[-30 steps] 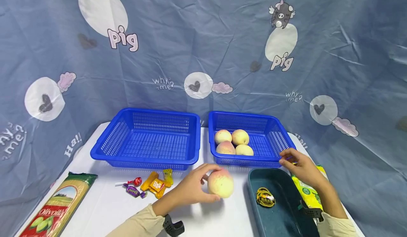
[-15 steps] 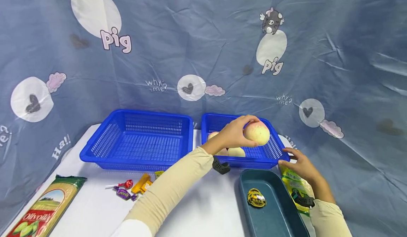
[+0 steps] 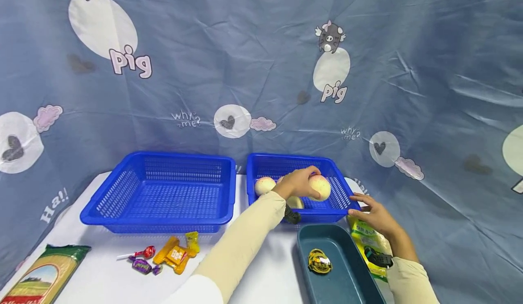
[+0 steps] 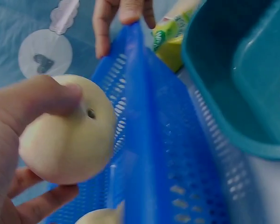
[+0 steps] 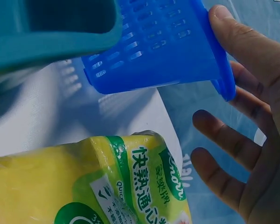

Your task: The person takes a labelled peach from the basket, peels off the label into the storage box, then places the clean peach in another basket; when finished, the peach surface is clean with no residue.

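My left hand [image 3: 300, 182] grips a pale peach [image 3: 320, 188] above the right blue basket [image 3: 328, 215]. The left wrist view shows the thumb lying across the peach [image 4: 70, 135], with fingers beneath it. Inside that basket sit several other peaches [image 3: 265, 186], partly hidden behind my left hand and wrist. At the basket's right front corner, my right hand [image 3: 379, 218] holds the rim between thumb and fingers. The right wrist view has the thumb on the rim, while the lower fingers are spread away from it.
A larger blue basket [image 3: 175, 199] stands to the left. In front are wrapped candies [image 3: 176, 255], a lollipop [image 3: 149, 252] and a pasta bag [image 3: 46, 274]. A teal tray [image 3: 339, 267] holds a black-and-gold item [image 3: 319, 262]. A yellow Knorr bag [image 3: 367, 242] lies beside it.
My left hand has carried the peach from over the table up and right, then lower over the right basket. My right hand has closed on the basket's corner. The head view has shifted.
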`<state>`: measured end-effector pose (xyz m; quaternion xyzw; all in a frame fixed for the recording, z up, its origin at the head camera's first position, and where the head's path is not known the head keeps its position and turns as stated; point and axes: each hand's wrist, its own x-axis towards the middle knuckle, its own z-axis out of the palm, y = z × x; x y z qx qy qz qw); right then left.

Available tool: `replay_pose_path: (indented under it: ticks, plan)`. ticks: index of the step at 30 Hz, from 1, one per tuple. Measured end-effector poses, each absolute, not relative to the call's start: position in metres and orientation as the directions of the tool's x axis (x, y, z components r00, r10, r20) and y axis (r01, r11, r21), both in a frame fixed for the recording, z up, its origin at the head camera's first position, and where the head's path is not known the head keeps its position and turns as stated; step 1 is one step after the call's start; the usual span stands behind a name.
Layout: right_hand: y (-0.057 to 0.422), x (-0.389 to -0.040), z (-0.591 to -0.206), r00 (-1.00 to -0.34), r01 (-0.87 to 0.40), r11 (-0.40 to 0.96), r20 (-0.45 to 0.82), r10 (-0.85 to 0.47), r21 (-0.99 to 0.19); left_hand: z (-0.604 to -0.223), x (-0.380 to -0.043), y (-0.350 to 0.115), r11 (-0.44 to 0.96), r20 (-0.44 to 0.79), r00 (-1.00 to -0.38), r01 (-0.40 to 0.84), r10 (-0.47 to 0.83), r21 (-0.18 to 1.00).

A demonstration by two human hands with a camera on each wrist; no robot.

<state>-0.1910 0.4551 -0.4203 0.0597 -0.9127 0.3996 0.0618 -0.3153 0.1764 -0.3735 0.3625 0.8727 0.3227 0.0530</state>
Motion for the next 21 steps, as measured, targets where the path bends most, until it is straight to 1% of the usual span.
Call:
replay_pose_path:
  ticks: [3,8,12,16,19,21]
  plan:
    - [0.451,-0.199,-0.418,-0.986,-0.158,0.702,0.151,-0.073,-0.694,-0.379,-0.316,0.175,0.614,0.059,-0.767,0.555,0.639,0.561]
    - [0.446,-0.207,-0.413,-0.985,-0.17,0.7,0.134,-0.106,-0.694,-0.385,-0.315,0.174,0.658,-0.003,-0.78,0.526,0.626,0.539]
    - [0.444,-0.209,-0.411,-0.985,-0.173,0.681,0.113,-0.133,-0.712,-0.386,-0.312,0.176,0.691,-0.062,-0.769,0.533,0.637,0.487]
    - [0.442,-0.215,-0.41,-0.982,-0.188,0.69,0.116,-0.15,-0.699,-0.383,-0.311,0.174,0.721,-0.112,-0.754,0.558,0.647,0.411]
    - [0.445,-0.213,-0.408,-0.984,-0.18,0.701,0.115,-0.139,-0.69,-0.376,-0.308,0.171,0.71,-0.115,-0.733,0.588,0.67,0.388]
    - [0.447,-0.209,-0.405,-0.986,-0.168,0.711,0.104,-0.133,-0.683,-0.369,-0.307,0.166,0.674,-0.085,-0.707,0.62,0.702,0.402]
